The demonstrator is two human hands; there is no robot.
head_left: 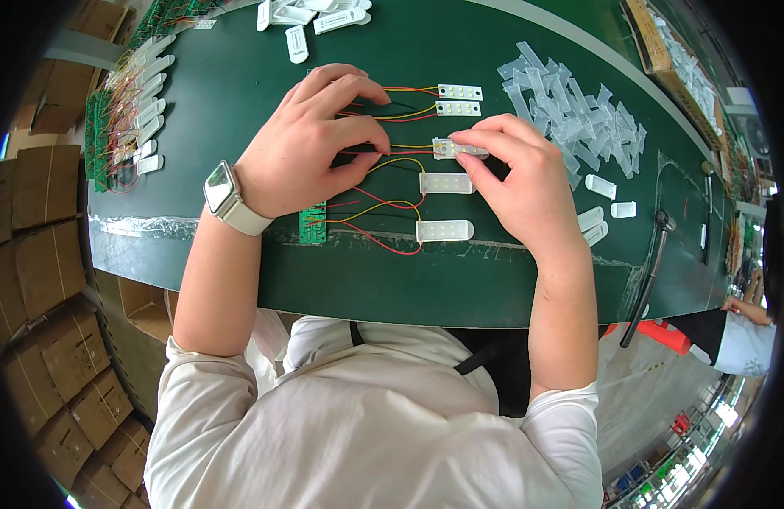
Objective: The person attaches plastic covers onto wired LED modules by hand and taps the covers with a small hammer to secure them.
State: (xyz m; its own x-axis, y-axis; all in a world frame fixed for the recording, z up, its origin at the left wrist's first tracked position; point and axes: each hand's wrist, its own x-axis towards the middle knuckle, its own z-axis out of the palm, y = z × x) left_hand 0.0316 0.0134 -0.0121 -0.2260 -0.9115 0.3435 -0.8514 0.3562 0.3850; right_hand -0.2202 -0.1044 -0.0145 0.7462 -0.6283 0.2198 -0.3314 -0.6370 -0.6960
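Observation:
My right hand pinches a small LED board between thumb and forefinger, with a translucent cover strip over part of it. My left hand, with a watch on the wrist, closes thumb and forefinger on the thin wires that lead to this board. Beyond it lie two bare LED boards with red, yellow and black wires. Nearer me rest two LED boards in translucent covers, also wired. A green circuit board lies below my left hand, partly hidden by it.
A heap of translucent plastic strips lies at the right, with a few loose white covers nearer. White casings sit at the far edge. Wired assemblies line the left side. A dark-handled tool lies at the right.

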